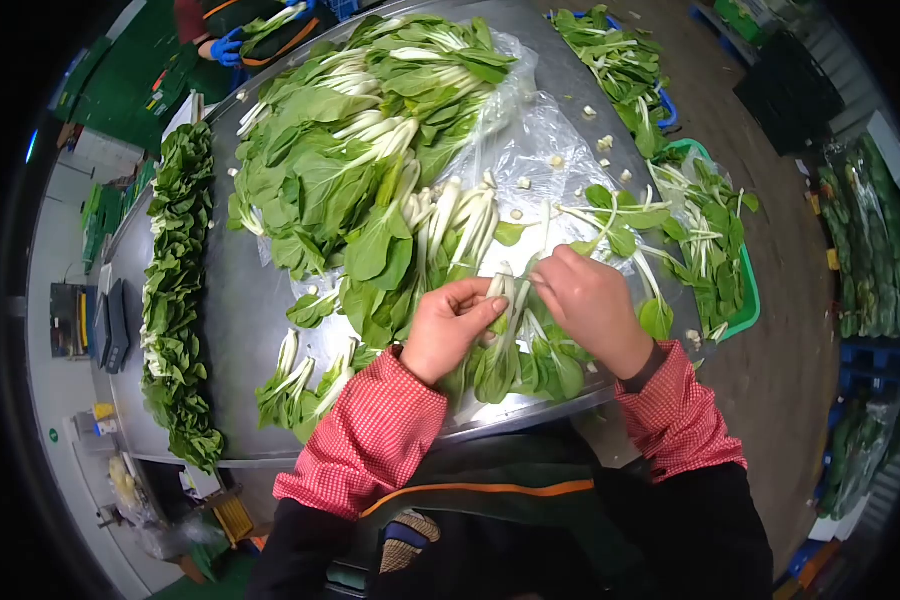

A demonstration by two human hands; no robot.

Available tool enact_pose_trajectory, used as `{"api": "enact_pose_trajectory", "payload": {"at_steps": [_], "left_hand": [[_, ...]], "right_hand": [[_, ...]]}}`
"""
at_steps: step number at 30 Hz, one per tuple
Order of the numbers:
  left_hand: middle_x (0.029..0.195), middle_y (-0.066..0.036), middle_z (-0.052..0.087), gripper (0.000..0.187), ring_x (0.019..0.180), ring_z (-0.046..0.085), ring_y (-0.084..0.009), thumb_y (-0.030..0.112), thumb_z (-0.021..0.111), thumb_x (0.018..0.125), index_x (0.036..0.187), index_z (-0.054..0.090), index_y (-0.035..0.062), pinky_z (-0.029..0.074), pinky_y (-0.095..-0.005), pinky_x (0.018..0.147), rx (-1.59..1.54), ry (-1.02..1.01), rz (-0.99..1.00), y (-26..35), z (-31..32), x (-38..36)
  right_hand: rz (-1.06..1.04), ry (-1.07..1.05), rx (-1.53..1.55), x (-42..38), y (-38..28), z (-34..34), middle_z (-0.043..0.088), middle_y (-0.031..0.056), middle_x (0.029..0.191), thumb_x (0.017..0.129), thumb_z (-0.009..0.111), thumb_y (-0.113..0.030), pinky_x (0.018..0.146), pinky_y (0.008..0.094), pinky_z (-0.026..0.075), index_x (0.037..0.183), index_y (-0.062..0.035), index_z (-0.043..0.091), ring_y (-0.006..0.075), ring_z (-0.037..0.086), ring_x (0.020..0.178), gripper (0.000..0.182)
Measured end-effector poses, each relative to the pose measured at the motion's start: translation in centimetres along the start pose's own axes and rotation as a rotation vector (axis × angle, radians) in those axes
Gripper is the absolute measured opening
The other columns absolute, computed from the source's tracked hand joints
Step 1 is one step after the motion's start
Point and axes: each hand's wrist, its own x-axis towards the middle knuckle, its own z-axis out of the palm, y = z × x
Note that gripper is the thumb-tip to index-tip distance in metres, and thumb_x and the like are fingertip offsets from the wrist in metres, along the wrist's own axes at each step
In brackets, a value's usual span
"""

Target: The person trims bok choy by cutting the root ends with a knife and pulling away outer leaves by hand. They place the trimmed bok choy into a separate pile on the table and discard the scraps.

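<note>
The left hand (444, 328) pinches a leafy bunch (503, 345) between thumb and fingers, its smooth white stalks pointing up and its soft green leaves drooping toward the near table edge. Close beside the stalks, the right hand (588, 305) has its fingers curled in tight; from here I can't tell whether they grip anything. Both wrists come out of red-and-white checked sleeves (370, 425), the fabric puckered into folds. Just beyond lies a big heap of greens (320, 190), broad floppy leaves tangled with pale, ribbed stems, partly over crinkled clear plastic (545, 135) dotted with stubby cut ends. All this rests on a dull grey metal table (245, 340). To the left, ruffled leaves stand packed in a long row (178, 300); to the right, loose greens fill a green plastic crate (748, 295). Across the table, a co-worker's blue-gloved hand (227, 48) holds another bunch.
</note>
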Motion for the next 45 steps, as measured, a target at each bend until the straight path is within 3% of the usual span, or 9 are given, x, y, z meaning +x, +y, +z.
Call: {"api": "enact_pose_trajectory", "payload": {"at_steps": [5, 13, 21, 28, 31, 34, 37, 41, 45], "left_hand": [[0.087, -0.001, 0.069, 0.023, 0.073, 0.061, -0.0041, 0.009, 0.065, 0.092, 0.111, 0.064, -0.0016, 0.05, -0.0187, 0.061, 0.031, 0.007, -0.064, 0.1, 0.3, -0.3], [0.083, 0.003, 0.06, 0.01, 0.077, 0.055, -0.0051, 0.01, 0.059, 0.095, 0.103, 0.06, 0.0022, 0.044, -0.0196, 0.074, 0.104, 0.045, 0.092, -2.5, -1.2, -1.3], [0.08, 0.005, 0.058, 0.016, 0.067, 0.047, -0.0041, 0.017, 0.066, 0.092, 0.098, 0.062, 0.0031, 0.039, -0.0195, 0.061, 0.209, 0.263, 0.094, -2.3, -4.4, -2.1], [0.09, -0.008, 0.066, 0.034, 0.09, 0.06, -0.021, 0.011, 0.074, 0.079, 0.111, 0.066, 0.0039, 0.047, -0.0298, 0.081, 0.835, 0.365, 0.691, 2.2, -2.0, 1.1], [0.093, -0.016, 0.067, 0.034, 0.089, 0.061, -0.0333, 0.017, 0.076, 0.078, 0.108, 0.067, 0.0044, 0.049, -0.039, 0.083, 0.794, 0.236, 0.533, 3.5, 0.0, 1.4], [0.094, -0.009, 0.068, 0.033, 0.088, 0.062, -0.0155, 0.016, 0.074, 0.083, 0.113, 0.065, 0.0012, 0.049, -0.0285, 0.082, 0.462, 0.117, 0.283, 1.8, 0.7, 1.9], [0.097, -0.001, 0.067, 0.029, 0.089, 0.056, -0.0049, 0.015, 0.067, 0.092, 0.115, 0.063, -0.0023, 0.047, -0.0218, 0.082, 0.194, -0.009, 0.132, 1.2, 0.7, 2.0], [0.097, 0.0, 0.067, 0.027, 0.089, 0.057, -0.0059, 0.017, 0.063, 0.095, 0.115, 0.064, -0.0018, 0.047, -0.0222, 0.082, 0.131, -0.078, 0.023, 0.9, 1.0, 1.8], [0.099, -0.003, 0.068, 0.029, 0.09, 0.058, -0.0075, 0.017, 0.062, 0.095, 0.116, 0.063, -0.0032, 0.047, -0.0232, 0.084, 0.207, -0.035, 0.005, 0.4, 1.3, 2.3]], "right_hand": [[0.343, -0.062, 0.175, -2.1, 5.8, 3.2, 0.063, 0.0159, 0.077, 0.089, 0.061, -0.021, 0.063, 0.0418, 0.048, 0.085, -0.0005, 0.062, 0.0354, 0.062, 0.07, 0.021], [0.619, -0.078, 0.605, 7.4, 7.3, 10.6, 0.067, 0.0178, 0.083, 0.084, 0.068, -0.039, 0.069, 0.0373, 0.048, 0.099, 0.0014, 0.063, 0.0305, 0.064, 0.073, 0.043], [0.571, 0.033, 0.711, 10.0, 7.7, 13.6, 0.063, 0.0103, 0.08, 0.078, 0.072, -0.028, 0.07, 0.0322, 0.047, 0.089, -0.0009, 0.057, 0.0203, 0.06, 0.074, 0.032], [0.229, 0.015, 0.762, 6.2, -0.1, 1.3, 0.06, -0.0007, 0.08, 0.079, 0.074, -0.012, 0.067, 0.0242, 0.044, 0.093, -0.0018, 0.06, 0.0066, 0.053, 0.072, 0.022], [0.251, 0.007, 0.835, 5.6, 0.2, -0.2, 0.061, -0.001, 0.082, 0.082, 0.072, -0.012, 0.068, 0.0236, 0.044, 0.093, -0.0008, 0.062, 0.0058, 0.053, 0.074, 0.019], [0.427, 0.007, 0.948, 4.3, 1.0, -0.3, 0.064, 0.0026, 0.081, 0.086, 0.068, -0.014, 0.065, 0.0276, 0.048, 0.093, -0.0012, 0.063, 0.0113, 0.06, 0.072, 0.015], [0.076, 0.137, 0.134, 2.2, 1.2, -1.7, 0.061, 0.0049, 0.08, 0.084, 0.068, -0.014, 0.062, 0.032, 0.049, 0.093, -0.0041, 0.064, 0.021, 0.063, 0.071, 0.014], [-0.024, 0.076, -0.085, -0.9, 4.8, -0.4, 0.055, 0.0079, 0.08, 0.082, 0.067, -0.016, 0.059, 0.0372, 0.05, 0.092, -0.0086, 0.065, 0.0263, 0.062, 0.068, 0.012], [0.435, 0.054, 0.148, -2.8, 7.8, 0.9, 0.062, 0.01, 0.077, 0.086, 0.066, -0.016, 0.062, 0.0358, 0.049, 0.089, -0.0032, 0.064, 0.0254, 0.063, 0.069, 0.014]]}}
